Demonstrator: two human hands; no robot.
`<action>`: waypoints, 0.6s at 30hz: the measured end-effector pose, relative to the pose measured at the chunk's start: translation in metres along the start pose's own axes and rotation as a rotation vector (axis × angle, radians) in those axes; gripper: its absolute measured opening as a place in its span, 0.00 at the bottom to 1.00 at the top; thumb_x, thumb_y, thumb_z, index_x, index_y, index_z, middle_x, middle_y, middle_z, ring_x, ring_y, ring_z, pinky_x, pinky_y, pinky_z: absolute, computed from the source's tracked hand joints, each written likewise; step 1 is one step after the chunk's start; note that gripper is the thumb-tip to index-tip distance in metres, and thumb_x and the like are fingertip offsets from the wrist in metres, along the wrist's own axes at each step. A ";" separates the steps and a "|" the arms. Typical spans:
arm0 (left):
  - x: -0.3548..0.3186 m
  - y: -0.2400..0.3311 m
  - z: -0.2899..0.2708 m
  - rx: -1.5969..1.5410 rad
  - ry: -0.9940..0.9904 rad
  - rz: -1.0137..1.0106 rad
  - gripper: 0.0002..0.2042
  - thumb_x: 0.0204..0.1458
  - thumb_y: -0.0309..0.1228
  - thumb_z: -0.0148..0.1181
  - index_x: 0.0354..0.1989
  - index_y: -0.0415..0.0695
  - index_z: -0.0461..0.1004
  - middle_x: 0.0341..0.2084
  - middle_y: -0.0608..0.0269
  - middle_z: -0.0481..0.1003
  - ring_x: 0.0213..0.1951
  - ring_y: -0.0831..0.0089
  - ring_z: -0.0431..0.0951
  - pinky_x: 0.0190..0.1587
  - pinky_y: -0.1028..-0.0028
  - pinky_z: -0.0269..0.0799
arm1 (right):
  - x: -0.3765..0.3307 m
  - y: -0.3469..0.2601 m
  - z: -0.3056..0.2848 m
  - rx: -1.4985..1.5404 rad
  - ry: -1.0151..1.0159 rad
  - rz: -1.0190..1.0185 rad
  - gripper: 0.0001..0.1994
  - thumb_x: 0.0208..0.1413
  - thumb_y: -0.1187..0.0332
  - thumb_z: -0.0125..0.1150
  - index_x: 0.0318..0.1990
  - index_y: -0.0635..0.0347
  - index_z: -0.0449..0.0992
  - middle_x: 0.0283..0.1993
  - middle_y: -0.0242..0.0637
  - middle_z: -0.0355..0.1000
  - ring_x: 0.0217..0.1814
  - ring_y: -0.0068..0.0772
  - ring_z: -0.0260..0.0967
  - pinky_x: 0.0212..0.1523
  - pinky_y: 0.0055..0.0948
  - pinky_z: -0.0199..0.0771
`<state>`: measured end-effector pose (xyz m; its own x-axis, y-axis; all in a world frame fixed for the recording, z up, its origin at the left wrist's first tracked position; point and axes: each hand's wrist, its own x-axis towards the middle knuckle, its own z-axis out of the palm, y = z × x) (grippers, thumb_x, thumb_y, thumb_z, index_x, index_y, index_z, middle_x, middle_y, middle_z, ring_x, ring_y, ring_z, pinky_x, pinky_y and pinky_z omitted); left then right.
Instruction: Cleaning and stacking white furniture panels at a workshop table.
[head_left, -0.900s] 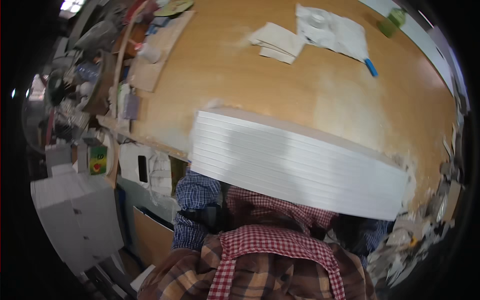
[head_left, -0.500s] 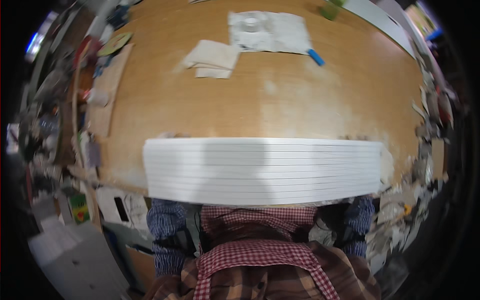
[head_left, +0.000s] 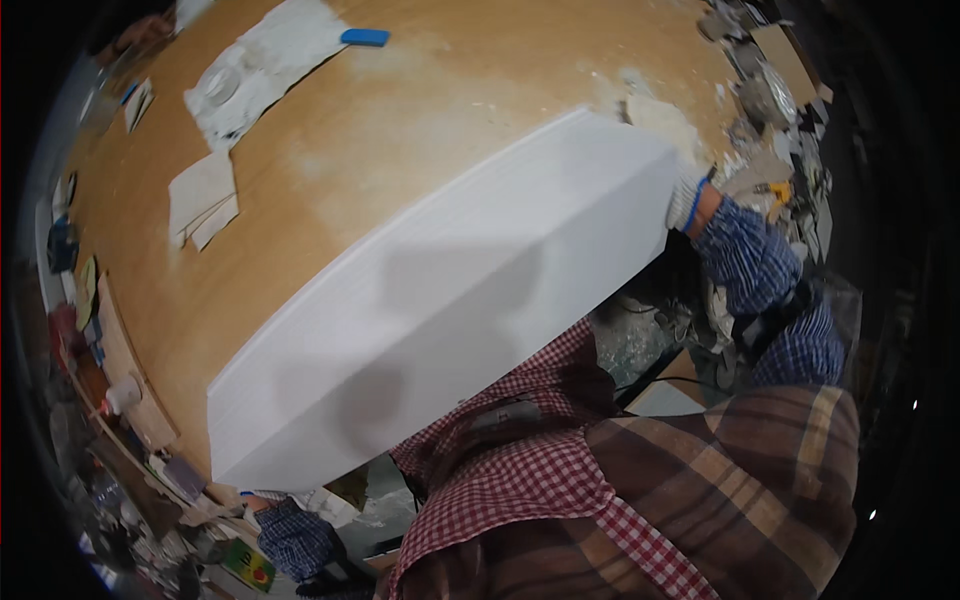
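Observation:
A long stack of white boards or panels (head_left: 455, 300) lies slantwise across the table's near edge, from lower left to upper right. One broad smooth white face is turned upward, with the thin layered edges along the far side. At its right end my right hand (head_left: 686, 202), in a white glove with a blue cuff, grips the stack; the fingers are mostly hidden. My left hand (head_left: 264, 496), also gloved, is at the lower left corner, largely hidden beneath the boards. Patterned blue sleeves cover both forearms.
On the wooden table (head_left: 330, 200) are a white sheet with a small round container (head_left: 220, 86), a blue block (head_left: 365, 37), and folded cream cloth or paper (head_left: 203, 200). A wooden strip (head_left: 135, 370) and a bottle (head_left: 122, 394) stand left. Scraps (head_left: 770, 150) crowd the right edge.
The stack has gone from straight across to slanting in view, its right end now farther up. Its smooth face shows instead of the lined edges. The whole view has turned too.

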<state>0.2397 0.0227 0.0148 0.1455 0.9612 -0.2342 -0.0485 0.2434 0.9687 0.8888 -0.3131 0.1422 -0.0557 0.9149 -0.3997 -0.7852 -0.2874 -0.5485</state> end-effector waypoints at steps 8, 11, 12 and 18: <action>-0.051 0.002 0.019 0.130 -0.009 -0.095 0.17 0.66 0.41 0.42 0.27 0.46 0.68 0.30 0.65 0.74 0.31 0.74 0.72 0.34 0.73 0.69 | 0.014 -0.019 0.009 -0.639 0.386 0.187 0.11 0.62 0.69 0.56 0.47 0.66 0.77 0.44 0.38 0.78 0.40 0.28 0.76 0.36 0.30 0.76; -0.067 0.005 0.015 0.176 0.000 -0.133 0.18 0.66 0.42 0.42 0.26 0.46 0.67 0.29 0.65 0.73 0.30 0.74 0.71 0.33 0.73 0.69 | 0.022 -0.032 -0.001 -1.082 0.273 0.159 0.16 0.63 0.62 0.55 0.48 0.67 0.77 0.45 0.41 0.78 0.41 0.35 0.76 0.41 0.35 0.76; -0.066 0.010 0.012 0.190 0.019 -0.138 0.18 0.66 0.42 0.42 0.26 0.46 0.67 0.28 0.65 0.73 0.30 0.74 0.71 0.32 0.73 0.68 | 0.030 -0.043 0.009 -1.575 0.234 0.040 0.16 0.63 0.59 0.55 0.46 0.65 0.78 0.41 0.40 0.78 0.38 0.34 0.76 0.38 0.33 0.76; -0.090 0.015 0.002 0.295 0.070 -0.185 0.19 0.66 0.43 0.41 0.24 0.48 0.65 0.26 0.66 0.72 0.27 0.74 0.70 0.30 0.72 0.68 | 0.014 -0.120 0.095 -1.256 0.690 -0.135 0.21 0.62 0.53 0.53 0.35 0.67 0.79 0.28 0.46 0.78 0.24 0.38 0.76 0.26 0.35 0.80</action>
<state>0.2282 -0.0608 0.0507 0.0563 0.9133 -0.4034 0.2613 0.3765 0.8888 0.9240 -0.2391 0.2724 0.5635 0.7419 -0.3634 0.3132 -0.5989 -0.7370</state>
